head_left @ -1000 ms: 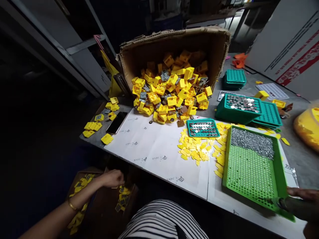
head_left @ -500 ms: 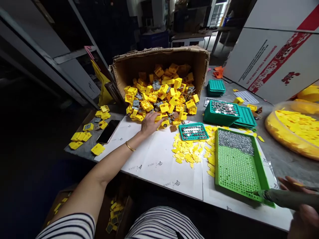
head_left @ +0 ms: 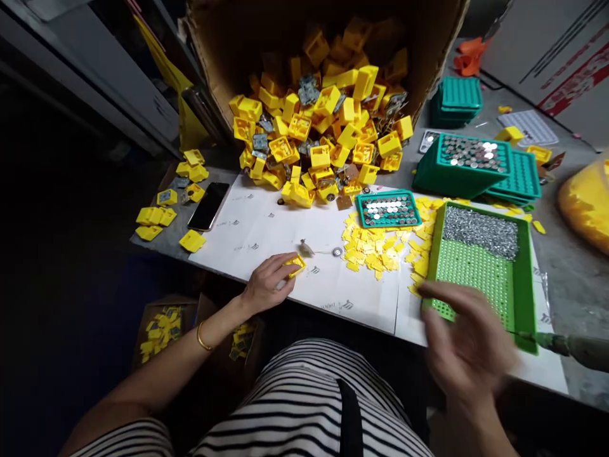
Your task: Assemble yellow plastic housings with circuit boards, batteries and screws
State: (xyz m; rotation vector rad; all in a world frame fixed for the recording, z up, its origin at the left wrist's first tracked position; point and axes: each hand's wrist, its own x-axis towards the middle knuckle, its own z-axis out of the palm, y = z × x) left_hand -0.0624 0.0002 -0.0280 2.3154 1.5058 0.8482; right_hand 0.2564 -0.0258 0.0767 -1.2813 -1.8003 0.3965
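My left hand (head_left: 270, 282) is closed on a small yellow plastic casing (head_left: 295, 265) near the front edge of the table. Just beyond it, a small brownish piece (head_left: 306, 247) and a round metal disc (head_left: 337, 252) joined by a thin wire lie on the white sheet (head_left: 266, 222). My right hand (head_left: 469, 343), blurred by motion, hovers over the near left corner of the green tray (head_left: 527, 279). Its thumb and fingers are apart and hold nothing. At the right, an electric screwdriver (head_left: 578, 348) lies with its tip by the tray's near right corner.
A cardboard box (head_left: 209, 70) spills yellow casings (head_left: 328, 101) onto the table. Flat yellow pieces (head_left: 371, 247) lie beside a teal tray of discs (head_left: 389, 209). More teal trays (head_left: 464, 171) are stacked behind. A phone (head_left: 209, 206) rests at left. Screws (head_left: 480, 231) fill the green tray's far end.
My left hand has come back from the pile toward the front edge with a yellow casing. My right hand has let go of the electric screwdriver and moved left. The view has tilted down.
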